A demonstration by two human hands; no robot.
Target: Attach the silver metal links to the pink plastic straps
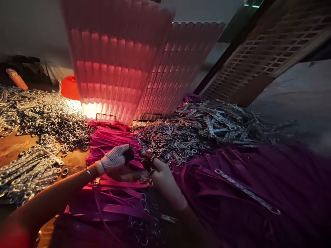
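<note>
My left hand (pixel 115 160), in a white dotted glove with dark fingertips, reaches in from the left with its fingers curled. Facing it, my right hand (pixel 164 177) has dark coverings on its fingers, which are bent into a pinch. The fingertips of both hands come close together over a pile of magenta straps (pixel 113 208). What they pinch is too dark and small to make out. Some straps below have metal rings (pixel 143 198) at their ends. Behind the hands lie more magenta straps (pixel 111 139).
Silver ring-ended pieces are heaped at left (pixel 64 127) and behind (pixel 214 120). One silver braided piece (pixel 247 191) rests on a purple strap pile (pixel 284 172) at right. A red lamp (pixel 69 88) glows beside upright ribbed translucent panels (pixel 111 69). A perforated rack (pixel 274 48) leans at upper right.
</note>
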